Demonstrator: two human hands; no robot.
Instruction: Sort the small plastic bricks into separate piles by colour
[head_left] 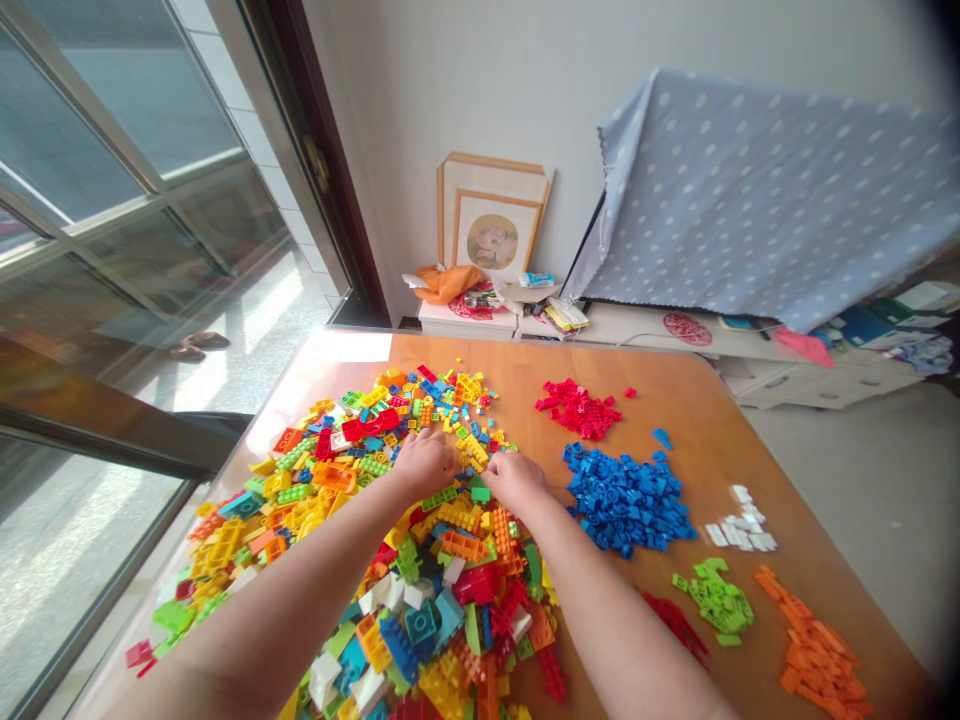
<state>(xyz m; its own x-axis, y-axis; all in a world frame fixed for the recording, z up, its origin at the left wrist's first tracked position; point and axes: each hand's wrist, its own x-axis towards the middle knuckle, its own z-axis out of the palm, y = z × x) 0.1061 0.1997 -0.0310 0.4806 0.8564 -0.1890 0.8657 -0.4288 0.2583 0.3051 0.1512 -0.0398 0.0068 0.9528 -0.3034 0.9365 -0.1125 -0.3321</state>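
Note:
A large mixed heap of colourful toy building bricks (322, 478) spreads over the left and middle of the wooden table (517, 375). Over the heap's far part, my left hand (426, 462) has its fingers curled down among the small bricks. Just right of it, at the heap's edge, my right hand (516, 480) is closed with its fingertips bent inward. A green brick (479, 489) lies beside those fingertips, and yellow bricks (472, 452) sit between the two hands. Whatever either hand pinches is hidden by the fingers.
Sorted piles of red bricks (579, 410), blue bricks (626, 498), white bricks (742, 525), lime green bricks (716, 600) and orange bricks (814, 650) lie to the right. Dark red pieces (677, 625) show beside my right forearm. A low cabinet (660, 335) stands beyond the table.

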